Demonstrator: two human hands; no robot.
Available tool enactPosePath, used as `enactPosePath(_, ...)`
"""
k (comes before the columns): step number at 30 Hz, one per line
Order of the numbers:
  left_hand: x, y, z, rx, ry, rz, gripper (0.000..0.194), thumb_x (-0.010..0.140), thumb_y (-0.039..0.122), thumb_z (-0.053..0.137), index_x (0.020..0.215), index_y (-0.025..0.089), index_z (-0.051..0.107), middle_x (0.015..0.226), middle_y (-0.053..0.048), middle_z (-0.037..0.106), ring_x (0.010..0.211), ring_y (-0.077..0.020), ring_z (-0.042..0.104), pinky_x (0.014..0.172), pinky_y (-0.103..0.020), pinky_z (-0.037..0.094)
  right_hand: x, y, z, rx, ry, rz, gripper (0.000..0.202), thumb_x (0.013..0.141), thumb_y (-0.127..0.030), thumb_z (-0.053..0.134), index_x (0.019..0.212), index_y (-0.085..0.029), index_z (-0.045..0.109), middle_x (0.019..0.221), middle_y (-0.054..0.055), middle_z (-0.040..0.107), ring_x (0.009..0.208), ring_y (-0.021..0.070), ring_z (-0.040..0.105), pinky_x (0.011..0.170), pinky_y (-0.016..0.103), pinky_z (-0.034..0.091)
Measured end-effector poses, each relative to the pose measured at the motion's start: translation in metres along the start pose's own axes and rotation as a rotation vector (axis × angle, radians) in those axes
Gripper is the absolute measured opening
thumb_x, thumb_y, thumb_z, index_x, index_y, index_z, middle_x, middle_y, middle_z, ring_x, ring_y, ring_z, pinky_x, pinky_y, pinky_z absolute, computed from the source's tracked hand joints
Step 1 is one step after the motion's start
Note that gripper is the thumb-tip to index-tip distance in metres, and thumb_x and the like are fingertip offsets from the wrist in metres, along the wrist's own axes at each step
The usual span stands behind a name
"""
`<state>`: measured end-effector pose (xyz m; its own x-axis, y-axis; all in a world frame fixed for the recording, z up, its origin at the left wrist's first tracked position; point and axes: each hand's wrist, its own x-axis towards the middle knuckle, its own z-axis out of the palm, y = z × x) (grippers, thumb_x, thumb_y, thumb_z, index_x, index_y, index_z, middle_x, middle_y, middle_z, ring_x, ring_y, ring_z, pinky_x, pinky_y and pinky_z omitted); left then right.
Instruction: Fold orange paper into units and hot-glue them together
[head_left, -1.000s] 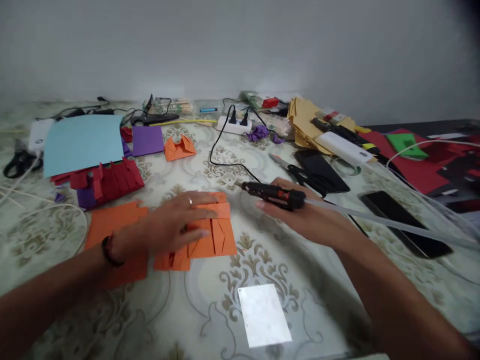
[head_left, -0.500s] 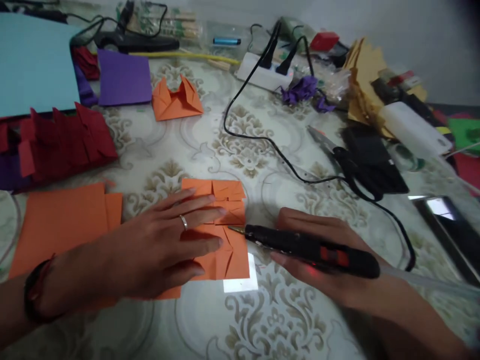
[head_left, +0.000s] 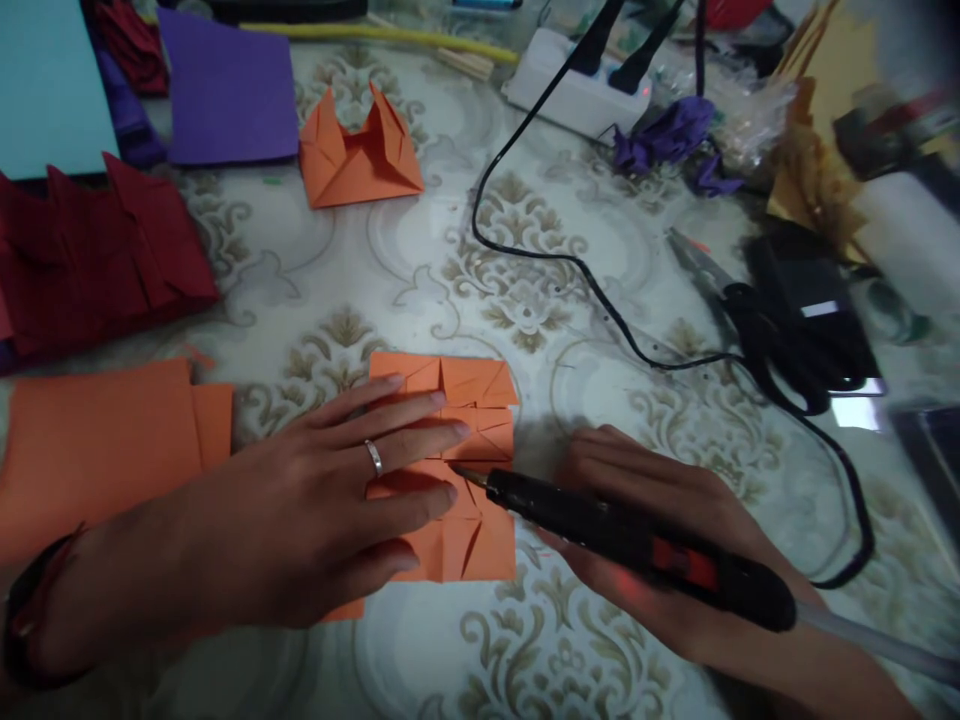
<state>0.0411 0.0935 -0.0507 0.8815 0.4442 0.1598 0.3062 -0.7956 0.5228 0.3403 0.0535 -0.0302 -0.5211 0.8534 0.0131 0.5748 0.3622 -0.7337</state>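
Observation:
My left hand (head_left: pixel 330 510) lies flat with fingers spread, pressing a folded orange paper (head_left: pixel 487 545) onto the patterned tablecloth. A ring and a dark bracelet are on it. In my right hand (head_left: pixel 675 510) is a slim black hot glue pen (head_left: pixel 600 530) with a red switch and a pale stick trailing from its rear. The pen's metal tip meets the orange paper at a seam between folded flaps, close to my left fingertips. Beneath my left forearm, flat orange sheets (head_left: pixel 97 430) are partly hidden.
A folded orange piece (head_left: pixel 360 170) stands beyond, beside a purple sheet (head_left: pixel 232 90). Dark red folded pieces (head_left: pixel 97 250) sit at left. A black cord (head_left: pixel 607 310) curves from a white power strip (head_left: pixel 555 80) past scissors (head_left: pixel 705 260) and a black box (head_left: pixel 817 300).
My view has come closer and shifted, so the things at the back sit higher. The glue pen's tip has moved slightly left along the seam. My left hand stays on the paper.

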Motion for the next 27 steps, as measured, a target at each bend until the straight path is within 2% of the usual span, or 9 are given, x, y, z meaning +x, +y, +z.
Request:
enactPosePath(3, 0.000, 0.000, 0.000, 0.004, 0.002, 0.001, 0.035, 0.097, 0.030, 0.065, 0.131, 0.023, 0.065, 0.162, -0.006, 0.049, 0.156, -0.0258, 0.036, 0.135, -0.047, 0.018, -0.002, 0.001, 0.001, -0.018, 0.014, -0.004, 0.011, 0.085, -0.020, 0.069, 0.083, -0.028, 0.061, 0.071, 0.000, 0.064, 0.065, 0.0208, 0.065, 0.075, 0.039, 0.055)
enactPosePath(8, 0.000, 0.001, 0.000, 0.009, 0.002, 0.004, 0.034, 0.097, 0.028, 0.063, 0.130, 0.022, 0.064, 0.161, -0.007, 0.050, 0.156, -0.0267, 0.037, 0.134, -0.049, 0.021, -0.005, 0.004, 0.004, -0.062, 0.072, -0.012, 0.014, 0.083, -0.023, 0.071, 0.093, -0.029, 0.064, 0.076, 0.001, 0.069, 0.074, 0.0247, 0.070, 0.086, 0.044, 0.055)
enactPosePath(13, 0.002, 0.000, 0.000, 0.008, 0.008, 0.006, 0.031, 0.097, 0.028, 0.064, 0.127, 0.022, 0.066, 0.159, -0.008, 0.052, 0.154, -0.0257, 0.039, 0.134, -0.047, 0.020, -0.004, 0.002, 0.004, -0.035, 0.015, 0.037, 0.009, 0.086, -0.026, 0.069, 0.081, -0.028, 0.062, 0.070, 0.001, 0.064, 0.068, 0.0227, 0.066, 0.074, 0.039, 0.054)
enactPosePath(22, 0.002, 0.000, -0.001, 0.017, 0.012, 0.020, 0.030, 0.098, 0.028, 0.063, 0.126, 0.021, 0.066, 0.158, -0.008, 0.054, 0.154, -0.0245, 0.039, 0.135, -0.048, 0.019, -0.012, 0.008, 0.003, -0.030, 0.042, -0.009, 0.009, 0.086, -0.023, 0.066, 0.086, -0.028, 0.060, 0.073, 0.001, 0.062, 0.069, 0.0219, 0.063, 0.076, 0.040, 0.051)
enactPosePath(27, 0.003, 0.001, -0.003, 0.030, 0.001, 0.012, 0.025, 0.098, 0.029, 0.061, 0.123, 0.023, 0.065, 0.158, -0.006, 0.055, 0.154, -0.0240, 0.040, 0.134, -0.048, 0.022, -0.013, 0.008, -0.007, -0.019, 0.006, 0.011, 0.011, 0.087, -0.023, 0.067, 0.087, -0.029, 0.059, 0.071, 0.001, 0.060, 0.064, 0.0215, 0.060, 0.062, 0.036, 0.050)
